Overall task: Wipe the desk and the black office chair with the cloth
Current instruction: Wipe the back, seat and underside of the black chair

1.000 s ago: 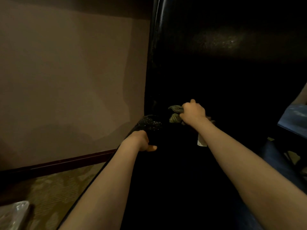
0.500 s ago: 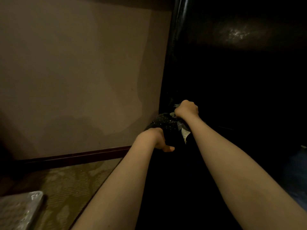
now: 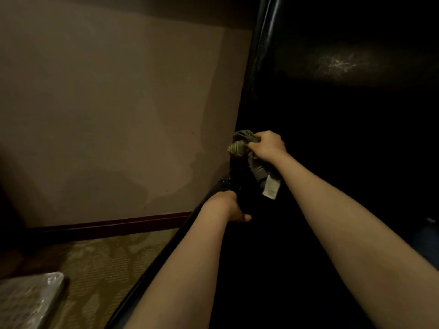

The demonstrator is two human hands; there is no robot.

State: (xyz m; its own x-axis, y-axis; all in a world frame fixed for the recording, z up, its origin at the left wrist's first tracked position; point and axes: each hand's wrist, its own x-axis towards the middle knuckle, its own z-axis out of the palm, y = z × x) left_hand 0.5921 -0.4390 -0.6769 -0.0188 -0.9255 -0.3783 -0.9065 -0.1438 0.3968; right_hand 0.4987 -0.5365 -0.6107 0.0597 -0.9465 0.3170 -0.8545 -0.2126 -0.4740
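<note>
The black office chair (image 3: 332,115) fills the right half of the view, its glossy backrest rising at the top right. My right hand (image 3: 268,144) grips a bunched grey-green cloth (image 3: 241,144) against the left edge of the backrest, where it meets the seat; a white label on the cloth hangs below the hand. My left hand (image 3: 228,207) grips the chair's left edge just below, thumb on the inner side. The desk is not in view.
A beige wall (image 3: 107,115) with a dark red baseboard (image 3: 114,225) stands to the left of the chair. Patterned carpet (image 3: 107,269) lies below it. A pale flat object (image 3: 26,302) sits at the bottom left corner.
My right hand with the cloth has moved left from the backrest's lower middle to its left edge, and more of the cloth now shows. My left hand keeps its hold on the chair's edge.
</note>
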